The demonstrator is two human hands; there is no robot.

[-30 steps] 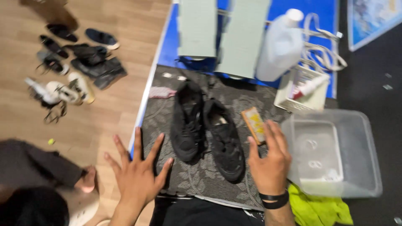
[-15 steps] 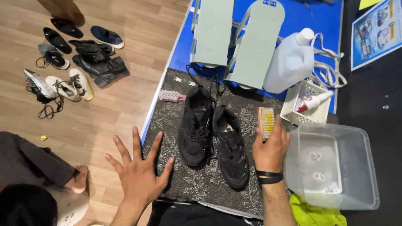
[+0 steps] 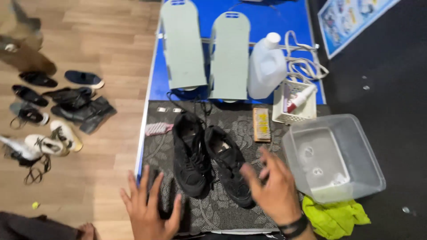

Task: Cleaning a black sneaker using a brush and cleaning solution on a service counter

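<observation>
Two black sneakers, a left one [image 3: 190, 153] and a right one [image 3: 227, 164], lie side by side on a dark leaf-patterned mat [image 3: 222, 209]. My left hand [image 3: 149, 211] rests flat and open on the mat's near left corner. My right hand [image 3: 273, 186] hovers open and blurred just right of the right sneaker's toe, holding nothing. A wooden brush with yellow bristles [image 3: 261, 124] lies on the mat beyond that hand. A small pink brush [image 3: 158, 129] lies at the mat's left edge.
Clear plastic tub [image 3: 333, 158] stands right of the mat, a yellow-green cloth [image 3: 336, 218] near it. Behind are a white jug [image 3: 266, 66], a white basket [image 3: 296, 104] with a bottle, two pale green shoe stands [image 3: 182, 44]. Several shoes [image 3: 66, 106] lie on the wooden floor at left.
My right hand has come off the yellow brush and drawn back toward the right sneaker's toe. The view has shifted, and my left hand now sits lower on the mat's corner.
</observation>
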